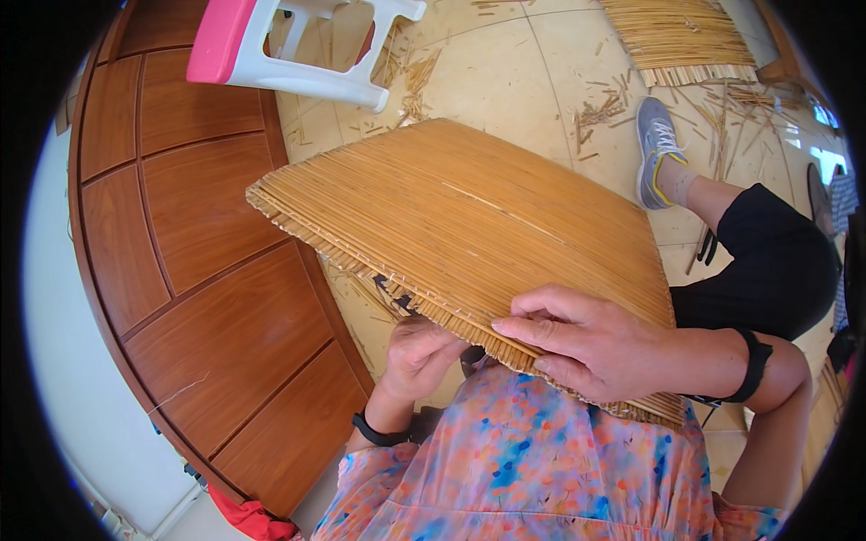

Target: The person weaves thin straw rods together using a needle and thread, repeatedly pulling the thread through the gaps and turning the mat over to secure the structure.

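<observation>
Right fingers [534,334] grip the flat tan straw mat [487,225]. Left fingers [433,344]: grip unclear. Uneven tension could loosen edge stalks [435,309].

Left of the left hand [417,358], brown panelling [200,162], with a white wall [59,298] beyond; ahead of the hand, a pink-and-white stool [302,79] and pale floor tiles [487,72].

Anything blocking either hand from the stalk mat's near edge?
Nothing visible. The right hand lies on the stalk mat at that edge; the left hand is right by it, fingertips partly hidden, so its contact is unclear.
</observation>
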Demonstrator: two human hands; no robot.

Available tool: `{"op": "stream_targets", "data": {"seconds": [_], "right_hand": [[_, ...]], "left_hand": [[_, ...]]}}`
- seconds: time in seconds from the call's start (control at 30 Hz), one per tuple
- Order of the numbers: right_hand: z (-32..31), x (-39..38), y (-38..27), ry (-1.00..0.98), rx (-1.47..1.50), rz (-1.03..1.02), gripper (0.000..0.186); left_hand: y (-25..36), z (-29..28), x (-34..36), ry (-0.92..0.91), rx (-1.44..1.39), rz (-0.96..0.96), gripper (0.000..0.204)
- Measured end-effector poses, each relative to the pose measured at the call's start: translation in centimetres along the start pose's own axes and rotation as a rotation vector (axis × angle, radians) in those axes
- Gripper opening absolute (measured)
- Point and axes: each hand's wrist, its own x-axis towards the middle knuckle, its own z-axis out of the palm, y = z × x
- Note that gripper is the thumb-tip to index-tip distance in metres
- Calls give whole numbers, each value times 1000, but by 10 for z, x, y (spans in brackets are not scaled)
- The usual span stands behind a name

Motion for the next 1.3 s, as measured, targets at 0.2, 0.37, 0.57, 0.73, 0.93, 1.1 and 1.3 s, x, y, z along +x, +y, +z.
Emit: {"op": "stream_targets", "data": {"seconds": [0.2, 0.37, 0.57, 0.73, 0.93, 1.1, 1.3], "right_hand": [[0, 0, 4, -19, 23, -14, 56], [-2, 0, 7, -58, 22, -3, 51], [-1, -1, 9, -68, 24, -8, 51], [0, 0, 8, -50, -20, -38, 51], [-2, 1, 6, -63, -78, -41, 52], [-2, 1, 5, -59, -72, -47, 53], [-4, 2, 5, -70, -59, -47, 53]], "left_hand": [[-5, 0, -7, 14, -80, -58, 13], [-23, 1, -12, 34, -41, -37, 8], [-30, 7, -11, 96, -28, -11, 6], [-23, 6, -9, 72, -61, -16, 9], [-23, -1, -8, 14, -75, -2, 13], [-28, -1, -10, 20, -83, -11, 14], [-32, -2, -11, 1, -156, -55, 8]]}}
